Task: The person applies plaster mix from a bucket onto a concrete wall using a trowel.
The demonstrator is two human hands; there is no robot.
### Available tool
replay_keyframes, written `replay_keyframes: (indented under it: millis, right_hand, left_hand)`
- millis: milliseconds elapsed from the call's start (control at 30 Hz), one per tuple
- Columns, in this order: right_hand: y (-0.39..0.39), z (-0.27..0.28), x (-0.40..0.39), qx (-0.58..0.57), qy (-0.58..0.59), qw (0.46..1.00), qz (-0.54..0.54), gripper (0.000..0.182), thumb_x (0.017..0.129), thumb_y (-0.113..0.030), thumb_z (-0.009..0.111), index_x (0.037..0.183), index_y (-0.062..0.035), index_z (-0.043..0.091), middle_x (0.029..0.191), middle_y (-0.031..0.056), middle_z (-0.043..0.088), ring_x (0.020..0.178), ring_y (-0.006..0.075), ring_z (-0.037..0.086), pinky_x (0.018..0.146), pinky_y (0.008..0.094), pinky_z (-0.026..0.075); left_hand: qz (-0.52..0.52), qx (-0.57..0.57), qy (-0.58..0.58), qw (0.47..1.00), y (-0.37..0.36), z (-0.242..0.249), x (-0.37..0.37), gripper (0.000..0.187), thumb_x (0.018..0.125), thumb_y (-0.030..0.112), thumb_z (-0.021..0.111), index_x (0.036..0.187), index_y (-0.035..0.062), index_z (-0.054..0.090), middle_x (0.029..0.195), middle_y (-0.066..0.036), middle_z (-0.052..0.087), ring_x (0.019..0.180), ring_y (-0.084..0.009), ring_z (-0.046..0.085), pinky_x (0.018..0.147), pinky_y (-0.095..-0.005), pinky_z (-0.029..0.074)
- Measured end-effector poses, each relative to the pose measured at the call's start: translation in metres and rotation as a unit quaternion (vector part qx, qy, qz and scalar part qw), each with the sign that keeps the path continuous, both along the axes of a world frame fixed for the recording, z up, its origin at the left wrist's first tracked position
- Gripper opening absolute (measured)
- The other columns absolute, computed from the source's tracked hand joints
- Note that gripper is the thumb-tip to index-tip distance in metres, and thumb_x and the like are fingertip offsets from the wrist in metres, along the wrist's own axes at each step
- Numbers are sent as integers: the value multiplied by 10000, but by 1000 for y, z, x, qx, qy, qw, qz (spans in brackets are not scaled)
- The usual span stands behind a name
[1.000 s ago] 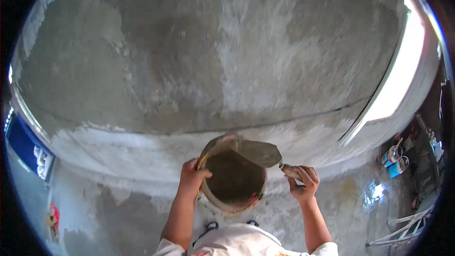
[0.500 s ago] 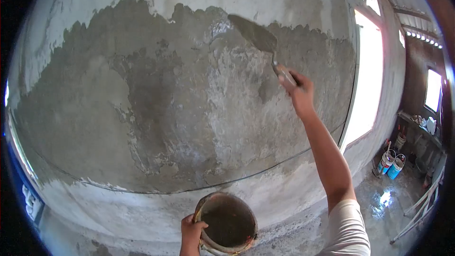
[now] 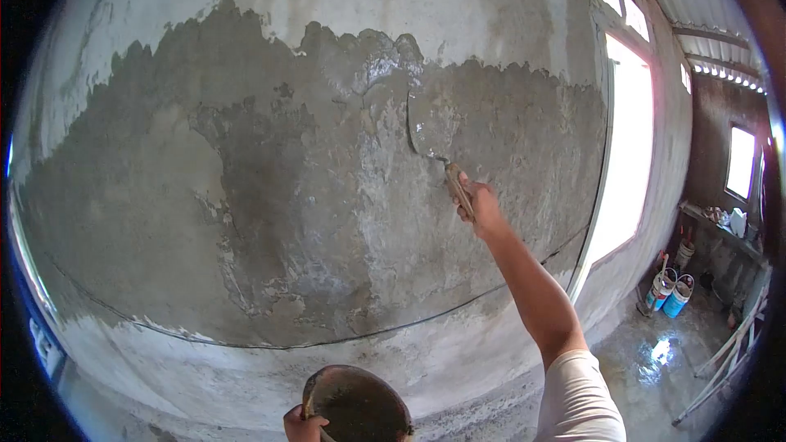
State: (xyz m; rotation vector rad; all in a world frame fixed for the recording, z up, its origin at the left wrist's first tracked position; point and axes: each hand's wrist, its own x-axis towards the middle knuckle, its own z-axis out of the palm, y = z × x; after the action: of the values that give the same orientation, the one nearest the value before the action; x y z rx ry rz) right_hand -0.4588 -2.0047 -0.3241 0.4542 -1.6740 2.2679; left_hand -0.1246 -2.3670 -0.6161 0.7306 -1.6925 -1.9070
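Note:
My right hand (image 3: 479, 203) is closed round the wooden handle of a trowel (image 3: 429, 129). The trowel's blade lies edge-on against the grey plastered wall (image 3: 270, 172), where the upper part of the coat looks wet and shiny. At the bottom of the view, my left hand (image 3: 306, 426) grips the rim of a round bucket (image 3: 360, 401). The bucket is tilted, and grey material shows inside it. Above the coat's ragged upper edge the wall is lighter.
A dark cable (image 3: 286, 347) sags across the lower wall. To the right are a bright window (image 3: 626, 147), small buckets (image 3: 676, 298) on the wet floor, a shelf (image 3: 720, 229) holding items, and pale poles (image 3: 720, 368).
My right hand and the trowel have moved down and left, and the blade has turned edge-on at the wall. A new patch of plaster shows at the upper edge. The bucket sits lower left.

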Motion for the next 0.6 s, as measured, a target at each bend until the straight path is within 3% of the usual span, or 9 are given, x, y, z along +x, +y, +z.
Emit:
replay_keyframes:
  millis: [67, 133, 267, 367, 433, 467, 533, 600]
  right_hand:
    - [5, 4, 8, -2, -5, 999, 48, 466, 992, -469, 615, 866, -24, 662, 677, 69, 595, 515, 149, 517, 445, 312, 365]
    - [8, 26, 8, -18, 107, 993, 54, 444, 1006, -453, 595, 878, -34, 664, 682, 72, 599, 478, 148, 484, 439, 316, 350]
    - [-17, 105, -13, -35, 121, 992, 18, 456, 1001, -461, 595, 844, -38, 657, 653, 70, 582, 472, 157, 487, 433, 323, 350]
    - [-42, 111, -24, -27, 120, 992, 13, 470, 987, -472, 613, 831, -30, 649, 646, 73, 582, 476, 164, 500, 429, 328, 354]
    - [-54, 97, -26, -24, 113, 993, 12, 484, 975, -483, 630, 827, -22, 643, 650, 76, 586, 479, 167, 507, 428, 329, 357]
    - [-58, 82, -25, 15, 98, 995, 26, 474, 984, -477, 620, 857, -22, 656, 639, 71, 580, 469, 150, 491, 422, 321, 344]
    - [-60, 48, -19, 57, 76, 995, 39, 465, 993, -471, 610, 887, -22, 669, 628, 67, 575, 460, 134, 476, 416, 312, 331]
    - [-59, 21, -8, 106, 40, 993, 32, 520, 923, -498, 701, 796, 2, 636, 636, 79, 585, 474, 165, 504, 419, 329, 350]
  left_hand:
    - [-5, -26, 1, 1000, -6, -3, 4, 242, 590, -65, 691, 832, -55, 697, 707, -89, 672, 602, -199, 596, 577, -372, 463]
    - [-9, -91, -44, 995, -14, 2, 7, 221, 587, -75, 678, 807, -56, 677, 711, -88, 669, 593, -215, 582, 572, -389, 453]
    - [10, -91, -69, 993, -16, 1, 7, 212, 574, -59, 683, 785, -54, 667, 724, -91, 680, 603, -219, 591, 571, -381, 456]
    - [4, -63, -24, 998, -15, -3, 7, 178, 575, -38, 695, 744, -38, 641, 698, -88, 654, 604, -220, 581, 574, -379, 456]
    - [9, -57, -58, 997, -8, 1, 17, 272, 788, 7, 674, 1059, -13, 678, 832, -105, 642, 704, -259, 563, 681, -398, 492]
    - [8, -56, -60, 997, -13, -3, 14, 272, 788, 7, 674, 1059, -13, 678, 832, -105, 642, 704, -259, 563, 681, -398, 492]
    - [-1, -80, 0, 997, -20, -12, 9, 173, 580, -29, 690, 731, -26, 605, 671, -80, 616, 587, -233, 562, 574, -385, 457]
    - [24, -64, -49, 996, -13, -1, 8, 178, 586, -30, 685, 740, -24, 596, 663, -72, 600, 578, -235, 555, 565, -396, 454]
